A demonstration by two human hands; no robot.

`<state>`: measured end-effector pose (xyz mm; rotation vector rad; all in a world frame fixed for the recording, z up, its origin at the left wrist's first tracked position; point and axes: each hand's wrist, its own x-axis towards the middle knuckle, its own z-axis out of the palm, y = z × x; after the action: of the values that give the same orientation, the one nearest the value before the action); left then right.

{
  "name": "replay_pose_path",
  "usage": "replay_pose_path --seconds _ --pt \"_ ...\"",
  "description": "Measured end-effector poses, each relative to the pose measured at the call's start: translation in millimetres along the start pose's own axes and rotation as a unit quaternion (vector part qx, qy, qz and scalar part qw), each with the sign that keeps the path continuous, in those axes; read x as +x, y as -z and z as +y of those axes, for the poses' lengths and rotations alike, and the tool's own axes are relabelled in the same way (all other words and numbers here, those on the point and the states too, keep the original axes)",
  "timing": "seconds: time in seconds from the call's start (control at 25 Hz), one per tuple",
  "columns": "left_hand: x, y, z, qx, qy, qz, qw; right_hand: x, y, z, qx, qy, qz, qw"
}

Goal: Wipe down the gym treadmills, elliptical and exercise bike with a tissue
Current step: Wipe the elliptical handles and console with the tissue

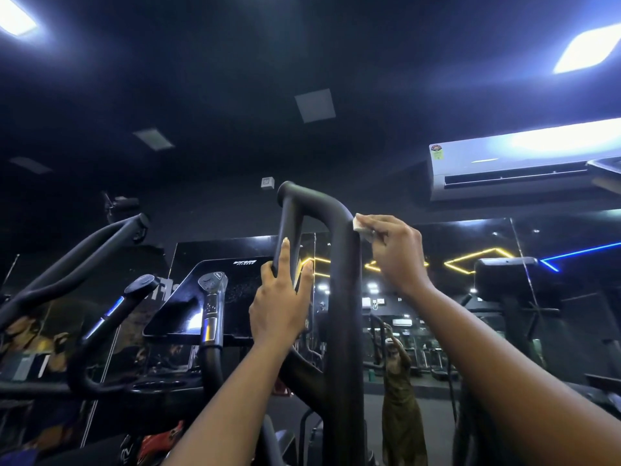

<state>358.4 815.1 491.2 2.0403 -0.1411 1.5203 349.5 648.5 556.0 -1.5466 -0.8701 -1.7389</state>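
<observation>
Up high, right hand (pixel 396 253) presses folded white tissue (pixel 362 227) against smooth black tubular handlebar (pixel 342 264).

The left grip (pixel 280 304) holds the thin black bar (pixel 288 223); at 2 o'clock from it the right grip (pixel 393 253) presses a white tissue (pixel 360 226) on the thick bar (pixel 344 297).

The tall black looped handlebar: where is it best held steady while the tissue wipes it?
Grip the slim left branch of the black looped handlebar from below, as the left hand does. It is thin enough to wrap, and the thick right upright is left free for the right hand pressing the white tissue.
</observation>
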Motion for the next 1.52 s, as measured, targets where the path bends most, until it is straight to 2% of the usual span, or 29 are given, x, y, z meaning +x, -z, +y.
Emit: replay_pose_path --seconds 0.12,0.32,0.56,0.64,0.76,0.88,0.96,1.16,1.36,1.44,1.52 --pt "-1.0 0.1 0.3 0.003 -0.001 0.001 1.000 -21.3 -3.3 -1.5 0.019 -0.019 -0.005 1.000" --pt "1.3 -1.3 -0.5 -0.004 -0.014 0.003 1.000 -88.7 4.8 -11.6 0.034 0.033 0.003 0.999" --pt "-3.6 4.2 2.6 -0.012 -0.013 0.001 1.000 -148.1 18.8 -21.1 0.008 0.074 -0.034 0.997" --pt "-3.4 4.1 2.7 -0.016 -0.011 -0.003 1.000 -128.5 22.8 -18.6 -0.006 0.100 -0.027 0.995" --pt "-1.4 4.2 0.1 -0.033 -0.011 -0.011 0.999 -50.5 14.2 -12.6 -0.024 0.092 -0.007 0.995" --pt "-2.2 4.8 -0.5 -0.060 -0.006 -0.020 0.998 9.1 -1.0 -7.6 -0.023 0.058 -0.060 0.996" --pt "-0.8 4.7 -2.3 -0.096 0.010 -0.023 0.995 11.7 -3.5 -6.3 -0.050 0.060 -0.082 0.994" --pt "19.2 12.7 0.1 -0.192 0.037 -0.039 0.980 -42.2 17.5 -4.9 -0.109 0.179 -0.100 0.973" --pt "53.7 6.4 5.3 -0.218 0.039 -0.049 0.974 34.6 -5.4 -9.7 -0.027 0.133 -0.067 0.989" --pt "59.0 2.6 1.6 -0.215 0.029 -0.054 0.975 73.1 -28.7 -11.1 -0.053 0.127 -0.114 0.984" --pt "60.7 -1.3 -1.8 -0.202 0.024 -0.058 0.977 91.9 -42.4 -9.0 -0.117 0.162 -0.180 0.963"
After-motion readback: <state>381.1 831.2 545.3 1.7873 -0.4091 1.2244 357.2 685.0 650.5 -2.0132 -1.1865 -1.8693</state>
